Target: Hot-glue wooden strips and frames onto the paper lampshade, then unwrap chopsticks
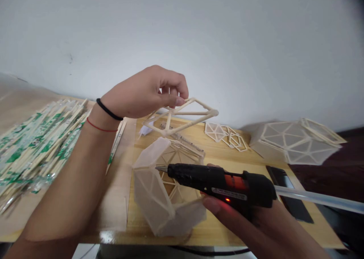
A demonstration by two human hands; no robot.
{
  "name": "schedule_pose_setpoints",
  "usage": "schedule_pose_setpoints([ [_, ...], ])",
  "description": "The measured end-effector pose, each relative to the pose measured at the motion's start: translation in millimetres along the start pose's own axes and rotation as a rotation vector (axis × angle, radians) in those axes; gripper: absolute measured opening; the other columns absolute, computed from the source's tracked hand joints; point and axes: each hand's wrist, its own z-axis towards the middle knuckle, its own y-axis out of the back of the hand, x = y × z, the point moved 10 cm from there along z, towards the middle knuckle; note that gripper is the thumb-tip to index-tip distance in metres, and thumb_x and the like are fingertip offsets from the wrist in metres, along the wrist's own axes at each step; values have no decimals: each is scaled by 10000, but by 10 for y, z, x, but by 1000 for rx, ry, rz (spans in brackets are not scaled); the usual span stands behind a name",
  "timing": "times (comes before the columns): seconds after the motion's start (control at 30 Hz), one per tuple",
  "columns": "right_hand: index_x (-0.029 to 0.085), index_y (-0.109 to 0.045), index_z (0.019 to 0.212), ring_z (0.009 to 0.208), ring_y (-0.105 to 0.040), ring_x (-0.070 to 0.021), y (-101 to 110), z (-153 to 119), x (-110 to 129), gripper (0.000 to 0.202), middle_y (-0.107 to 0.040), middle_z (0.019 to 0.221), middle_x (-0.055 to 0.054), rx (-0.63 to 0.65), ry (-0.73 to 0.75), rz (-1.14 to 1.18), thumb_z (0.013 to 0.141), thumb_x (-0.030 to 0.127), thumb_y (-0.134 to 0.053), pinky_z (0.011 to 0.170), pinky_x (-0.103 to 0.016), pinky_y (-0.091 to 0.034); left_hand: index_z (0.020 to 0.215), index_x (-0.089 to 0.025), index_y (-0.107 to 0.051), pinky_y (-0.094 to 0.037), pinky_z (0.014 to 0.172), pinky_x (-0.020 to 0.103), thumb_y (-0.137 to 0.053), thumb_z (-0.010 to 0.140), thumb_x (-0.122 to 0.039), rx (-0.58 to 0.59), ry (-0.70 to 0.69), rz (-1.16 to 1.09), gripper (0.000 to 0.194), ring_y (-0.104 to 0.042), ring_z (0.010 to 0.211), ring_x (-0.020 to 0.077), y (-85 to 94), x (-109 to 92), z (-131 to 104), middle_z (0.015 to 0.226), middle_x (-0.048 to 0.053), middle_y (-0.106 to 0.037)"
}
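Observation:
My left hand (159, 88) pinches a wooden stick frame (167, 125) by its far edge, holding it in the air above the table. Wrapped round the handle of a black hot glue gun (204, 179), my right hand (233, 217) keeps its nozzle pointing left, and a red light glows on its side. A clear glue stick (318, 198) sticks out of the gun's back. Below both hands sits a partly open shell of stick frames covered in translucent white sheet (150, 194). The nozzle tip appears over its left rim; whether it touches I cannot tell.
Wrapped chopsticks (42, 145) lie heaped at the left. Behind the shell is a ruler (186, 142), with small stick frames (234, 139) farther right. A larger covered stick structure (295, 141) stands at the right, near a dark phone (292, 198). A wall (227, 43) rises behind.

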Motion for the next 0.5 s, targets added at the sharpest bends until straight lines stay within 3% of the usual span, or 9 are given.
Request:
schedule_pose_setpoints([
  [0.2, 275, -840, 927, 837, -780, -287, 0, 36, 104, 529, -832, 888, -71, 43, 47, -56, 823, 777, -708, 778, -356, -678, 843, -206, -739, -547, 757, 300, -652, 903, -228, 2, 12, 13, 109, -699, 782, 170, 7, 0, -3, 799, 27, -756],
  [0.4, 274, -837, 908, 844, -763, -288, -40, 48, 81, 578, -816, 870, -72, 65, 21, -56, 824, 822, -670, 861, -388, -661, 857, -210, -754, -551, 750, 298, -660, 918, -242, 19, 28, 37, 117, -716, 804, 177, -2, 7, 1, 814, 34, -771],
  [0.5, 263, -811, 830, 755, -731, -272, -39, 58, 71, 564, -789, 784, -59, 54, 27, -86, 829, 809, -669, 851, -408, -653, 856, -211, -757, -549, 742, 298, -670, 914, -238, 22, 24, 38, 108, -718, 789, 174, -5, 8, 4, 801, 25, -767],
])
